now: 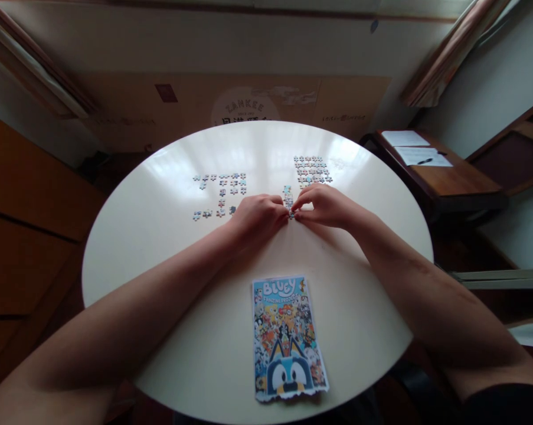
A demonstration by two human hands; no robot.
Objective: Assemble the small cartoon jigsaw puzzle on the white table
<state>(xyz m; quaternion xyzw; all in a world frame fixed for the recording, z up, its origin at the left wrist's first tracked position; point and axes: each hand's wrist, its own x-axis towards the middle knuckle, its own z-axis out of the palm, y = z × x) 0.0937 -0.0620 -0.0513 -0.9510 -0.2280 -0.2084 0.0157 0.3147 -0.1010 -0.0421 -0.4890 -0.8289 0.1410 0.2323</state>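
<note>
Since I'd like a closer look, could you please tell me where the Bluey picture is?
In the head view, the Bluey picture lies slightly right of centre on the white table, just inside its near edge.

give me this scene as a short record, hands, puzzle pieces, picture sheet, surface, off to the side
left hand: left hand, fingertips at the near end of the joined strip; grip unclear
right hand: right hand, fingertips at the same end, opposite; grip unclear
left pieces: spaced group with gaps
right pieces: tighter group in rows, beyond the right hand
picture sheet: Bluey sheet, near edge ragged
surface: white oval-looking table
right side: papers on a brown table
</note>
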